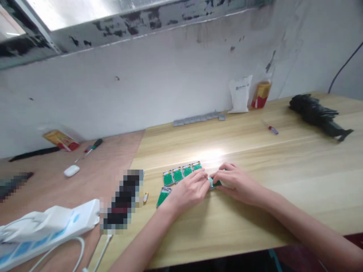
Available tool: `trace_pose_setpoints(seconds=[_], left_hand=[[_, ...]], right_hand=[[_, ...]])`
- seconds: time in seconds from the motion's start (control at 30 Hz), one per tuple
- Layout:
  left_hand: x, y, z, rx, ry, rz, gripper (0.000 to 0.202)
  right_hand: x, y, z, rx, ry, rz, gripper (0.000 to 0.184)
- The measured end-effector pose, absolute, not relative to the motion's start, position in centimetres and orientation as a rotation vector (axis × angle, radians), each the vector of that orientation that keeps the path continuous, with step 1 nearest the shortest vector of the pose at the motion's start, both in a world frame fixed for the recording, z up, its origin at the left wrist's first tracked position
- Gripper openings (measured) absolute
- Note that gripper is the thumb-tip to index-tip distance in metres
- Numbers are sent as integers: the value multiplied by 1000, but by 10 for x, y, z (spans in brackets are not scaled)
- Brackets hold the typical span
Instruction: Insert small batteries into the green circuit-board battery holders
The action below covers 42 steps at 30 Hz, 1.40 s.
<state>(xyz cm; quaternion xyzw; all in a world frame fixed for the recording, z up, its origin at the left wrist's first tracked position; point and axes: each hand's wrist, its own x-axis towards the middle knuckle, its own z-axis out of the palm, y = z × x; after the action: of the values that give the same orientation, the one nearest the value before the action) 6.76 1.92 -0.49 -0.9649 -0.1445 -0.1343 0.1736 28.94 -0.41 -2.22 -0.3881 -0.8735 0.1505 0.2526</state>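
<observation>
Forearms [151,236], left hand [194,186] and right hand [236,182] curled inward, pinching a green board [211,182], right of the board row [177,175].

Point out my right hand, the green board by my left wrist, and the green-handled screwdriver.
Right hand [239,183]: head view, back of the hand.
Green board [163,197]: head view, green face.
Green-handled screwdriver [97,144]: head view, handle.
</observation>
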Motion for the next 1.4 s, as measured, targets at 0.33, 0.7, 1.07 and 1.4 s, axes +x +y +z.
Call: trace_pose_setpoints(seconds=[0.33,0.7,1.07,1.4], left_hand=[[66,25,-12,-2894,-585,-513,15],[-38,-12,20,-2629,-1014,-689,20],[-98,-28,-3,-2552,-1098,-332,22],[-45,-47,-1,-2542,-1252,-398,36]], right_hand=[[289,-5,-23,-1061,-2389,402,10],[288,-8,-24,-1059,-2409,313,4],[314,-6,-26,-1148,-2326,228,16],[326,-8,-27,-1229,-2289,310,13]])
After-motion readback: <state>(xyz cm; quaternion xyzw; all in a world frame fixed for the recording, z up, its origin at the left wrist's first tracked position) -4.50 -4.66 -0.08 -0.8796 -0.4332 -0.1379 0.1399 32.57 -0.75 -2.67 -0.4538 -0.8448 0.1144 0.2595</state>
